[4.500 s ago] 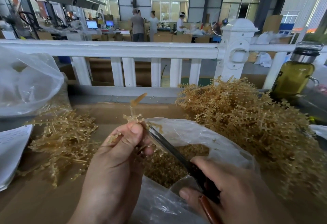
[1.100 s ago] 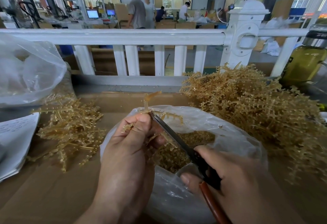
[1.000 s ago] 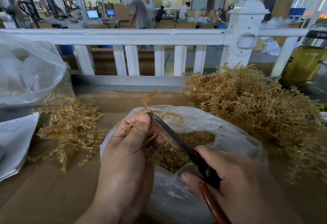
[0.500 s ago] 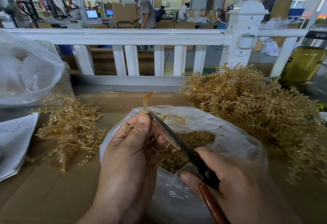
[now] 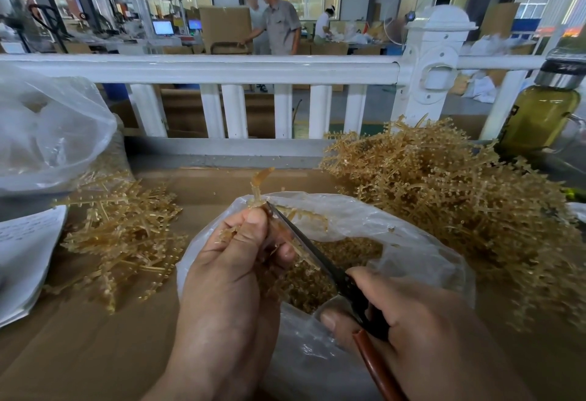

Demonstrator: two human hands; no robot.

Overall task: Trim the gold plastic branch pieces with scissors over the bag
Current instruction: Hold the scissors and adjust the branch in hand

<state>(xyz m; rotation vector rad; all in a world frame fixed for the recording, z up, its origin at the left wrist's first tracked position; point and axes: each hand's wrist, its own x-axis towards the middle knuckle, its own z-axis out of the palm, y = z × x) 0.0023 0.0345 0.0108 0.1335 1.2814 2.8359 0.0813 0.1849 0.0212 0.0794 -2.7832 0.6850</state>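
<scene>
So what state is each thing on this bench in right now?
Clear plastic bag: open, gold trimmings inside.
Gold plastic branch piece: pinched upright in the left hand, over the bag.
Black-bladed scissors: gripped in the right hand, tip at the branch piece.
Large gold branch pile: heaped at right.
Small gold branch pile: loose at left.
Yellow-green glass bottle: upright, lid on.

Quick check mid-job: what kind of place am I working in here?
Most likely a factory or packing workshop: heaps of gold branch pieces on the bench, large cardboard boxes and computer screens beyond the white railing.
</scene>
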